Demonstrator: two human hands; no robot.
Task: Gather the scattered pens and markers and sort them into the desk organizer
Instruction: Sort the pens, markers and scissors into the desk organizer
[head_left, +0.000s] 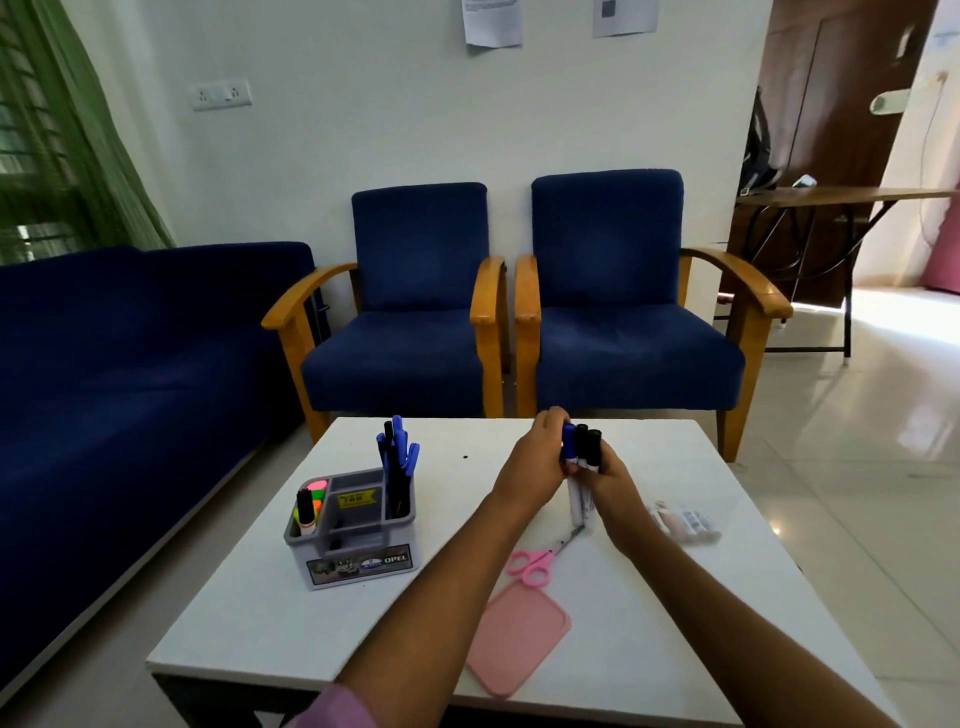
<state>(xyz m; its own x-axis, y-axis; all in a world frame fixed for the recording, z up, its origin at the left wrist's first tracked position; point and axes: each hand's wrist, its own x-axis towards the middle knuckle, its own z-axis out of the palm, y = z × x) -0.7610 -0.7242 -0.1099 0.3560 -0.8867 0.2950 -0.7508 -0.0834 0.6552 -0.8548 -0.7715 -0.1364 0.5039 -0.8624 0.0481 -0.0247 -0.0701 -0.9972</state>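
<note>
White walls, two blue armchairs and a dark blue sofa stand behind a low white bench. Over the middle of that bench both hands meet around a bundle of markers held upright, one with a blue cap and two with black caps, their white barrels pointing down toward the bench. The right hand has its grip curled round the barrels from the right side, while the left hand has its grip closed against the same bundle from the left, fingers wrapped near the caps. Well to the left of the grip sits the grey desk organizer, with blue and black pens standing in its tall rear compartment and highlighters in its left-hand slot. Just below the grip, toward the person, lie pink scissors, and nearer still a flat pink lid. To the right of the grip a small clear packet rests on the bench, its contents too blurred to tell.
</note>
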